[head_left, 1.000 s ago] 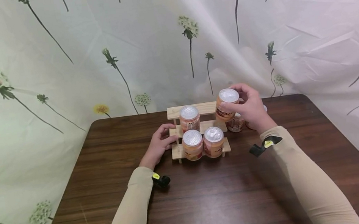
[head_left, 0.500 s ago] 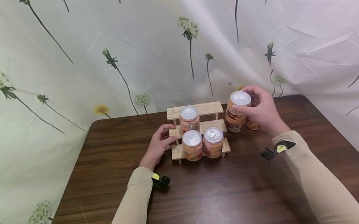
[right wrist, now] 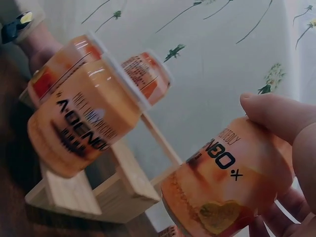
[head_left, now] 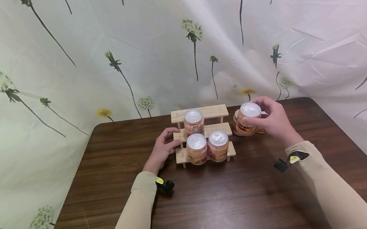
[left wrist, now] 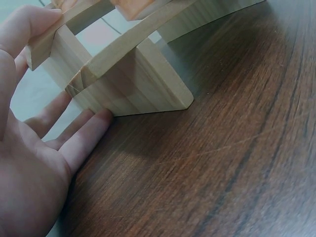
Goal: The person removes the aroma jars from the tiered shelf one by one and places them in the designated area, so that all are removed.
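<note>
My right hand point(head_left: 277, 121) grips an orange-labelled can point(head_left: 249, 123) with a silver lid, thumb in front and fingers behind, slightly tilted beside the wooden rack's right end. In the right wrist view its label shows. My left hand point(head_left: 164, 150) holds the left end of the three-step wooden rack point(head_left: 219, 130); in the left wrist view the thumb lies on a shelf end and other fingertips touch the side point(left wrist: 123, 89). One can point(head_left: 194, 121) stands on the middle step. Two cans, a left one point(head_left: 197, 152) and a right one point(head_left: 218, 149), stand on the bottom step.
Partly hidden behind the held can are another can point(head_left: 236, 127) and a bit of a further can point(head_left: 261, 130), right of the rack. Everything stands on a dark wooden table point(head_left: 217, 203). A dandelion-printed curtain point(head_left: 161, 55) hangs behind the table.
The right hand has carried its can away from above the rack's right end, moving right and down towards the other cans. The left hand and rack stay put.
</note>
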The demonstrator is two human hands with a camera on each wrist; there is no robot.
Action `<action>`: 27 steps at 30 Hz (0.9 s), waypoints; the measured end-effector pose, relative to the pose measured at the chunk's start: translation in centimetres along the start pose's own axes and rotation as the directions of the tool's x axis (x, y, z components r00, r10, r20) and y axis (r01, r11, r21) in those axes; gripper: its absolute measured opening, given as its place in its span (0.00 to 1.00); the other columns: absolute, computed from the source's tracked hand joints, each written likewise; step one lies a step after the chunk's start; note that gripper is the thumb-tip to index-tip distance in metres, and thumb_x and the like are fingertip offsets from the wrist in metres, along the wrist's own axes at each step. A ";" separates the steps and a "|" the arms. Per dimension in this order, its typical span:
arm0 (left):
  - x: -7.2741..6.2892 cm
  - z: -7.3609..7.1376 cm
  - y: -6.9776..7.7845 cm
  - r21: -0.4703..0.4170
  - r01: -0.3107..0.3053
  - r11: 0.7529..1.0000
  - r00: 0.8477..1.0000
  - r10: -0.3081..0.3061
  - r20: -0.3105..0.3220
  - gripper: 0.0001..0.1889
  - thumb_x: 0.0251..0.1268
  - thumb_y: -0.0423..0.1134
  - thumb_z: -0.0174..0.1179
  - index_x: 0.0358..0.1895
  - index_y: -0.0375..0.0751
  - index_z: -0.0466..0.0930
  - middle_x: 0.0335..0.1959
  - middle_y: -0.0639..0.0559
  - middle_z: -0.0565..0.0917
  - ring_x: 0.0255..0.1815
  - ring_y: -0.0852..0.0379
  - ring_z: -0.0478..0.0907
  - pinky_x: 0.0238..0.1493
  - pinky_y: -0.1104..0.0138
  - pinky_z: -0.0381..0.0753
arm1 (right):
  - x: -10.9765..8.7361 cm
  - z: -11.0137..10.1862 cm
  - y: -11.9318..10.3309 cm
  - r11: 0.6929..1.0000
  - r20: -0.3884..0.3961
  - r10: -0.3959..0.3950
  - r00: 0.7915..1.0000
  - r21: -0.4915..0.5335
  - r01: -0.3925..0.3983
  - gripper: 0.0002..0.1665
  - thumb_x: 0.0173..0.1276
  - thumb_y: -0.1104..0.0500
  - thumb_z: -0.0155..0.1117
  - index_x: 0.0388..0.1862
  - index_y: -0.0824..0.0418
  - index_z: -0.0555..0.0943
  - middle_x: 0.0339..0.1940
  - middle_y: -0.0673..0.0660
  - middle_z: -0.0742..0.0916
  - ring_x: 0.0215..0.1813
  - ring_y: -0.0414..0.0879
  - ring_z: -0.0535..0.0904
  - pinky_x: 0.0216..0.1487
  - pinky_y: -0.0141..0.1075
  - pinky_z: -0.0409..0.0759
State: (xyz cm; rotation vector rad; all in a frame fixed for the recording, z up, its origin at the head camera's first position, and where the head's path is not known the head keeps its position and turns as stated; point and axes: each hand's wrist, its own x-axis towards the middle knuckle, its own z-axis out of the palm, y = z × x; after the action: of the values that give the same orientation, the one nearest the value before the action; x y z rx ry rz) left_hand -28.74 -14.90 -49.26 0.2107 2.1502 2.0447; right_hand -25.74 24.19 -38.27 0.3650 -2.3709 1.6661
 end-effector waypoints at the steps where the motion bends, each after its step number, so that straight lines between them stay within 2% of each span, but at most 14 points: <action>1: 0.0 0.0 0.0 -0.001 0.001 1.000 1.000 -0.001 0.000 0.22 0.74 0.38 0.67 0.67 0.44 0.74 0.74 0.40 0.70 0.61 0.47 0.76 0.49 0.63 0.85 | -0.2 0.0 0.2 1.000 0.006 -0.002 1.000 -0.007 0.002 0.31 0.61 0.62 0.82 0.60 0.67 0.79 0.48 0.47 0.85 0.49 0.40 0.82 0.51 0.32 0.78; 10: 0.0 0.0 0.2 0.000 0.004 1.000 1.000 -0.004 -0.003 0.22 0.75 0.38 0.66 0.67 0.45 0.74 0.75 0.40 0.70 0.63 0.45 0.75 0.49 0.63 0.85 | -1.5 -0.2 1.6 0.998 0.053 0.035 0.998 -0.047 -0.032 0.32 0.58 0.61 0.84 0.59 0.63 0.79 0.50 0.51 0.84 0.44 0.42 0.85 0.45 0.31 0.81; 18: 0.0 0.0 0.2 0.012 0.001 1.000 1.000 -0.001 -0.005 0.21 0.75 0.38 0.66 0.66 0.46 0.74 0.74 0.40 0.70 0.62 0.45 0.75 0.49 0.62 0.85 | -2.5 0.2 3.1 0.996 0.070 0.089 0.994 -0.011 -0.088 0.34 0.58 0.63 0.84 0.62 0.67 0.78 0.56 0.54 0.79 0.44 0.40 0.83 0.45 0.29 0.81; 22: 0.0 0.1 0.2 0.005 0.003 1.000 1.000 -0.003 -0.004 0.21 0.75 0.38 0.66 0.67 0.45 0.74 0.76 0.41 0.69 0.63 0.45 0.75 0.50 0.61 0.85 | -2.9 0.5 3.6 0.993 0.098 0.115 0.989 -0.019 -0.114 0.34 0.58 0.62 0.85 0.61 0.66 0.79 0.54 0.58 0.82 0.44 0.42 0.83 0.45 0.30 0.82; 27: -0.1 0.0 0.1 0.001 0.001 1.000 1.000 -0.001 -0.001 0.22 0.75 0.38 0.67 0.67 0.45 0.74 0.77 0.40 0.67 0.64 0.44 0.74 0.51 0.61 0.85 | -3.2 0.8 4.4 0.995 0.124 0.094 0.988 -0.001 -0.095 0.33 0.57 0.63 0.85 0.59 0.67 0.79 0.49 0.58 0.85 0.43 0.40 0.83 0.43 0.30 0.82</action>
State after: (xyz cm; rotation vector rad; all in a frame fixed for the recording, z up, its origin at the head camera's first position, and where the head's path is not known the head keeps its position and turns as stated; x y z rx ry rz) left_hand -28.63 -14.90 -49.15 0.2079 2.1513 2.0441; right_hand -24.18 25.12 -43.46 0.3724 -2.5099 1.7387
